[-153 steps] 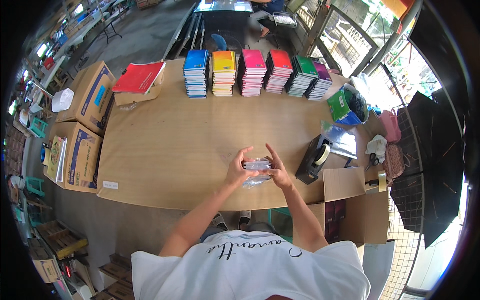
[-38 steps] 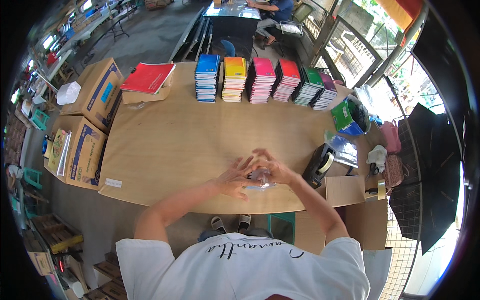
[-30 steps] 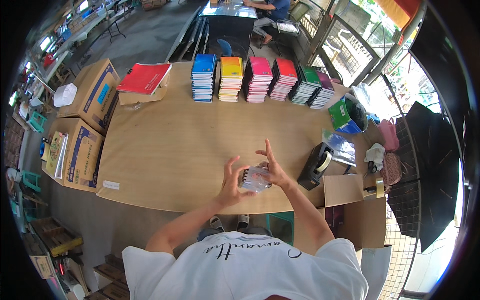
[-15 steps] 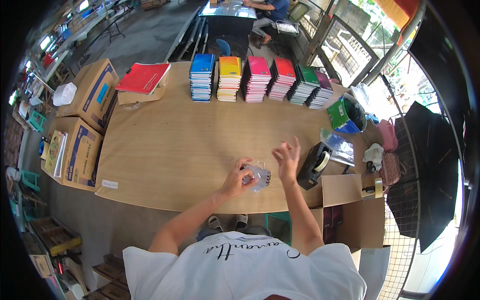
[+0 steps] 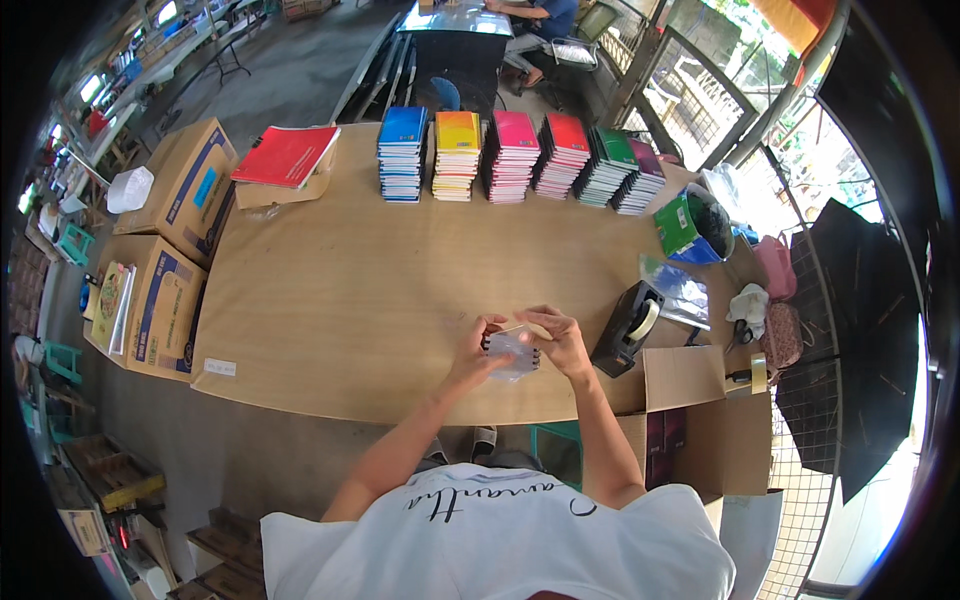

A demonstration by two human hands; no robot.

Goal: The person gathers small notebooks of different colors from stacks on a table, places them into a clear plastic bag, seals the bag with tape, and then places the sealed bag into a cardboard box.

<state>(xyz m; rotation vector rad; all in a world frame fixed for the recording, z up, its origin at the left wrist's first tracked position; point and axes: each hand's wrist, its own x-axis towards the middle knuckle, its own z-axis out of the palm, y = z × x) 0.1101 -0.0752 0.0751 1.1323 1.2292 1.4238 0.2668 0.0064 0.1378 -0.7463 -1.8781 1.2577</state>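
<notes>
A small pack of spiral notebooks [image 5: 512, 350] in clear plastic is held just above the near part of the table, with dark coil bindings showing along its left and right sides. My left hand [image 5: 476, 352] grips its left side, thumb across the front. At its upper right corner, my right hand [image 5: 556, 340] has its fingers bent in against the plastic wrap, slightly blurred. The fingertips partly cover the top edge of the pack. Just right of my right hand stands a black tape dispenser [image 5: 622, 335] with a roll of clear tape.
Stacks of notebooks in blue [image 5: 402, 160], yellow, pink, red, green and purple line the table's far edge. Cardboard boxes [image 5: 150, 300] stand at the left, near a red pad [image 5: 286, 156]. An open carton [image 5: 725, 440] sits at the near right. Across the room a person [image 5: 545, 25] sits.
My right hand has come down and left from its raised position beside the pack onto the pack's upper right corner. My left hand keeps its hold.
</notes>
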